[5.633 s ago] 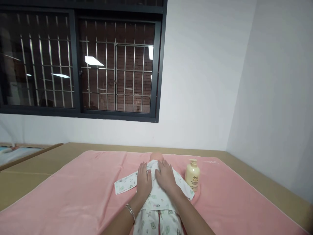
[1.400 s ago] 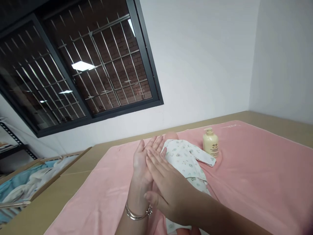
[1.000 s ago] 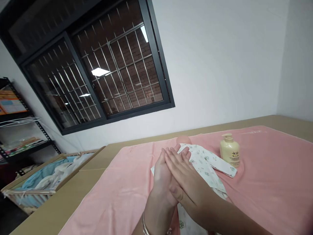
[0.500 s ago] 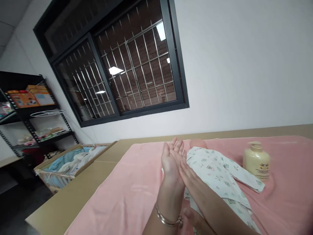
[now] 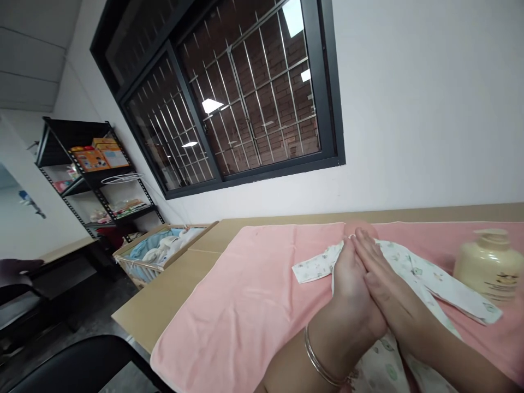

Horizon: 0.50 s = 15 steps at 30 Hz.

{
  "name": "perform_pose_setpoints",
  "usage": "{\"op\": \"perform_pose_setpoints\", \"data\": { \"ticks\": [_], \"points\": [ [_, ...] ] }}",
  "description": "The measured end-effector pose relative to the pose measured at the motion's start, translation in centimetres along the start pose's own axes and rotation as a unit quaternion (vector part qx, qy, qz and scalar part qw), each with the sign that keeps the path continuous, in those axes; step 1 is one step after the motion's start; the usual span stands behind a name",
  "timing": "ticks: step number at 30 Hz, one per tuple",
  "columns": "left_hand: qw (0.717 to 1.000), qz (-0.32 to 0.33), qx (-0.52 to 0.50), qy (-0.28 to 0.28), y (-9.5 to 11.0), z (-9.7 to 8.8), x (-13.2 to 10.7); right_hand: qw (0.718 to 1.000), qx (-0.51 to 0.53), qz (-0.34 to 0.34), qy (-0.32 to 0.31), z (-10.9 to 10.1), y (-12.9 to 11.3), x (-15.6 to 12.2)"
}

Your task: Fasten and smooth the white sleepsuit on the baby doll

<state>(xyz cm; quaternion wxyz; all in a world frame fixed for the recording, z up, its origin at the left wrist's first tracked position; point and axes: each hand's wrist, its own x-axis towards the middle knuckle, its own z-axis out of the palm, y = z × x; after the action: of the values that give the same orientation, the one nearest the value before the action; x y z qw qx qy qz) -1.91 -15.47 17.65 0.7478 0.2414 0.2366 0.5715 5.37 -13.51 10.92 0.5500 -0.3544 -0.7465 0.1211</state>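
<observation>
My left hand (image 5: 350, 278), with a silver bangle (image 5: 315, 357) at its wrist, is pressed palm to palm against my right hand (image 5: 385, 286). The fingers of both hands are stretched out, and nothing shows between the palms. Under and behind them, what looks like a baby doll lies on a pink towel (image 5: 229, 305). Its white printed outfit (image 5: 434, 275) has sleeves spread to both sides. Only the top of its rounded head (image 5: 362, 225) shows past my fingertips; my hands and forearms cover much of the body. A pale yellow pump bottle (image 5: 489, 267) stands at the right.
The tan tabletop (image 5: 164, 305) ends on the left, near a black chair (image 5: 82, 363). A wooden crib (image 5: 164, 251) with blue and white bedding stands beyond. Behind it are a black shelf unit (image 5: 98, 180) and a barred window (image 5: 254, 103). A blurred arm (image 5: 18, 266) shows far left.
The view has swung left, so the bottle, doll and hands sit farther right. My palms, slightly apart at the fingers before, now lie flat together. The doll's left-side sleeve has come into sight.
</observation>
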Motion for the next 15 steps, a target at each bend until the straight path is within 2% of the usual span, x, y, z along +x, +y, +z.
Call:
{"op": "perform_pose_setpoints", "data": {
  "ticks": [4, 9, 12, 15],
  "points": [
    [1.0, 0.007, 0.014, 0.026, 0.9, -0.4, 1.3, 1.0, -0.006, -0.017, -0.015, 0.5, -1.4, -0.3],
    [0.989, 0.124, 0.059, 0.057, 1.7, -1.4, 3.5, 0.998, -0.009, -0.016, -0.065, 0.3, -4.4, -1.2],
    [0.988, 0.135, 0.066, 0.045, 1.4, -1.8, 4.0, 0.998, -0.001, 0.01, -0.064, -0.1, -4.6, -1.6],
    [0.989, 0.124, 0.06, 0.048, 0.5, -1.8, 4.6, 0.998, 0.002, 0.022, -0.059, -0.7, -3.8, -1.3]
  ]
}}
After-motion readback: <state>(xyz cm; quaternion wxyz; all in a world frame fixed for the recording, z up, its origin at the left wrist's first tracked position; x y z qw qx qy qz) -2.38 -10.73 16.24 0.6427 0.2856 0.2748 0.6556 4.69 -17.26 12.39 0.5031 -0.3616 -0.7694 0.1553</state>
